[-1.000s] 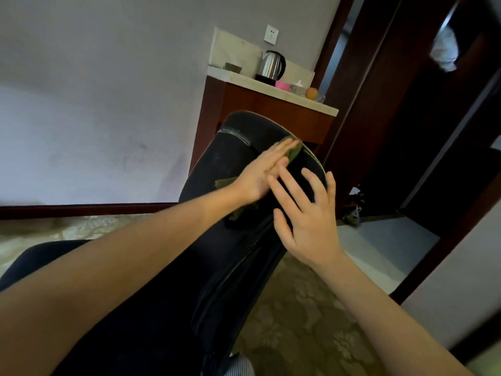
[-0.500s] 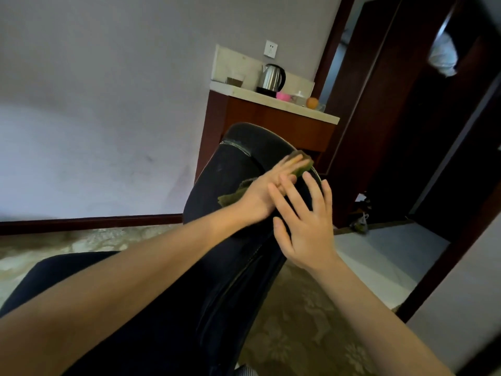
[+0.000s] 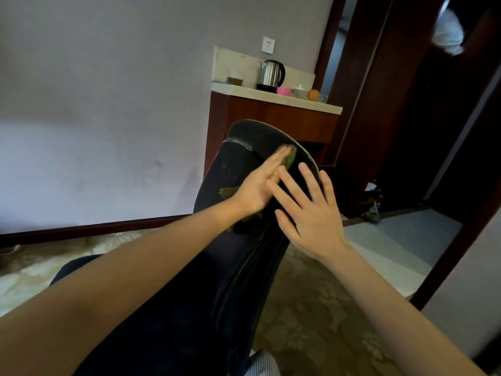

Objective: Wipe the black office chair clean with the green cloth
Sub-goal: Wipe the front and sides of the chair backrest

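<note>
On the upper backrest of the black upholstered office chair (image 3: 260, 134), the left hand (image 3: 259, 185) lies flat with straight, closed fingers and presses the thin green wiping cloth (image 3: 290, 158) against the padding. The cloth is mostly covered. One edge shows past the fingertips near the top rim, and another corner shows beside the wrist. The hand is not clenched round the cloth. A flat palm probably spreads pressure over the widest contact area, which suits a broad, curved surface.

The right hand (image 3: 309, 213) rests just beside the left hand, on the right edge of the backrest. Its fingers are straight and spread, and it grasps nothing. This placement appears to brace the backrest, so that wiping force does not swivel or tilt the chair.

The chair leans across the middle of the view above a patterned beige carpet (image 3: 311, 308). Well behind it, a stainless-steel electric kettle (image 3: 272, 74) stands on a reddish wooden cabinet with a pale stone top (image 3: 284, 118).

Status: the wipe is at the top section of the backrest. The lower backrest and the seat appear to remain.
</note>
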Available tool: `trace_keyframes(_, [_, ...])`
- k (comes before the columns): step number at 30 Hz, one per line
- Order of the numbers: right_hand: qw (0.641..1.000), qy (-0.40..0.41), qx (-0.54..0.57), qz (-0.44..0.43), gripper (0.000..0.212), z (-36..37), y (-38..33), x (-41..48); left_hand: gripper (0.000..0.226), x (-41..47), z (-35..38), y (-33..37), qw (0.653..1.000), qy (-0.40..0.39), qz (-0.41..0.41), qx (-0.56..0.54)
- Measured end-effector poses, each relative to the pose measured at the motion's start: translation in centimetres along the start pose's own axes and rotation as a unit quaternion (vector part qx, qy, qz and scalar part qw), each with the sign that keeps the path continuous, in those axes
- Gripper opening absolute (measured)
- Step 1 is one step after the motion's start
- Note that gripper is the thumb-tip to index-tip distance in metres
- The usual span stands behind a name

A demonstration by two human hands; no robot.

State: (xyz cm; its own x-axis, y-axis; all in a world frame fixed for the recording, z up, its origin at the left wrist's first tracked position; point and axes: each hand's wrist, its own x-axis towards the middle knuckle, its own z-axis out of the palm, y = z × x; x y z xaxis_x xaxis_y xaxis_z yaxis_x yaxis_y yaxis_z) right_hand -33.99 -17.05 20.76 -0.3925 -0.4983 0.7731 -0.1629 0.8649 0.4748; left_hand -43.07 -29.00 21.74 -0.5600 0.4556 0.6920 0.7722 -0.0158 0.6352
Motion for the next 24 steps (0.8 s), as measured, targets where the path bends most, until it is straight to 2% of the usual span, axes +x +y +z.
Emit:
trace_keyframes(2, [1.0, -0.015, -0.018, 0.01, 0.043, -0.6, 0.1, 0.2, 0.042, 1.9, -1.0, -1.3, 0.997, 0.019, -0.029, 0.067])
trace_keyframes(5, [0.997, -0.034, -0.034, 0.055, 0.042, -1.3, 0.7, 1.0, 0.035, 3.5, -2.1, -2.6, 0.977, 0.061, 0.022, 0.205])
trace_keyframes(11, [0.997, -0.039, 0.009, 0.073, 0.038, -0.7, 1.0, 1.4, 0.032, 7.7, -4.3, -3.0, 0.966, 0.095, -0.013, 0.242])
trace_keyframes(15, [0.995, -0.035, 0.042, 0.083, 0.039, -0.3, 0.8, 1.2, 0.032, 11.1, -5.2, -2.9, 0.959, 0.06, -0.016, 0.275])
trace_keyframes(19, [0.994, -0.026, 0.062, 0.084, 0.041, -0.2, 1.0, 0.9, 0.032, 11.7, -4.7, -3.2, 0.947, -0.068, 0.017, 0.315])
trace_keyframes(24, [0.992, -0.007, 0.087, 0.093, 0.041, 0.0, 0.8, 0.8, 0.032, 11.2, -5.2, -2.5, 0.943, -0.1, 0.03, 0.317])
